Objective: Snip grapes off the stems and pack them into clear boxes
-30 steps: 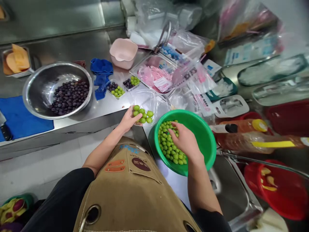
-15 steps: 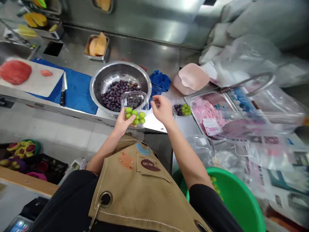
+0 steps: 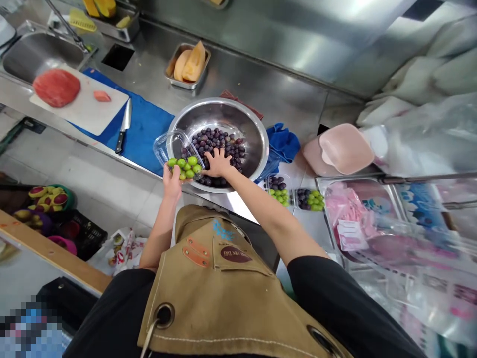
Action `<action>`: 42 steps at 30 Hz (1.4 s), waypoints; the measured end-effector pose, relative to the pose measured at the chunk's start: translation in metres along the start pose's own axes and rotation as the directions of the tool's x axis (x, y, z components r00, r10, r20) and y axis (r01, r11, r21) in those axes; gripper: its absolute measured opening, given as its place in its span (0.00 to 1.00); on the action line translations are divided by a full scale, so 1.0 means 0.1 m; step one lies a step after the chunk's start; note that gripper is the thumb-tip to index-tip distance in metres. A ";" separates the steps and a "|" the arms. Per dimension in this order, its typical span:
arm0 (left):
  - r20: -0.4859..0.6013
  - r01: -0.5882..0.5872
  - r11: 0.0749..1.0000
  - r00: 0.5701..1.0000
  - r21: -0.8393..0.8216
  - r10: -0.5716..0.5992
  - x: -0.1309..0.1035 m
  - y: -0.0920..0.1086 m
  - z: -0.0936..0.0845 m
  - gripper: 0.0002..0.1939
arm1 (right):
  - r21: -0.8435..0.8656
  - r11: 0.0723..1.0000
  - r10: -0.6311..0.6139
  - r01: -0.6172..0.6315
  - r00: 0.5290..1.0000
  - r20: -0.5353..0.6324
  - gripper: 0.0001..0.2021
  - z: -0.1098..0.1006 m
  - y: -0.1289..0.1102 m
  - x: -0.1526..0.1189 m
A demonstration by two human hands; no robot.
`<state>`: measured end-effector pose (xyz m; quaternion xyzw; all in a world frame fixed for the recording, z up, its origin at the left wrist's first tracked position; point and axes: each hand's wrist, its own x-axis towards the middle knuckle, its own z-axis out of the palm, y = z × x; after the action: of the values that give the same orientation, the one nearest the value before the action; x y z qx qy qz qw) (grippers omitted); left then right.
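My left hand (image 3: 172, 183) is closed on a clear plastic box (image 3: 160, 149) with its hinged lid up. Green grapes (image 3: 188, 168) lie inside this box, at the front left rim of a large steel bowl (image 3: 260, 129). Dark purple grapes (image 3: 208, 138) cover the bottom of the bowl. My right hand (image 3: 218, 163) reaches into the bowl with its fingers spread on these grapes. The undersides of its fingers are hidden.
Two clear boxes of dark and green grapes (image 3: 278, 193) stand right of the bowl, by a blue cloth (image 3: 282, 143). Left are a knife (image 3: 123, 127) and a cutting board (image 3: 115, 107) with red melon. A pink tub (image 3: 346, 149) stands at right.
My right hand has moved from beside the bowl into it, onto the dark grapes. The held box has shifted left relative to the bowl. The camera view has swung right.
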<state>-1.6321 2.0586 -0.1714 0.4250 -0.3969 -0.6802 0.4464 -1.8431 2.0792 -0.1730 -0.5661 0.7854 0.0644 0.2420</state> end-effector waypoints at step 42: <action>0.103 0.274 0.961 0.956 0.039 -0.276 -0.21 -0.01 0.64 0.24 | -0.034 0.936 -0.299 0.351 0.739 -0.604 0.15 -1.08 0.19 -0.69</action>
<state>-1.6868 2.0895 -0.1470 0.4444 -0.3657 -0.7525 0.3202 -1.8771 2.1044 -0.0509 -0.6747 0.7121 -0.1938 0.0114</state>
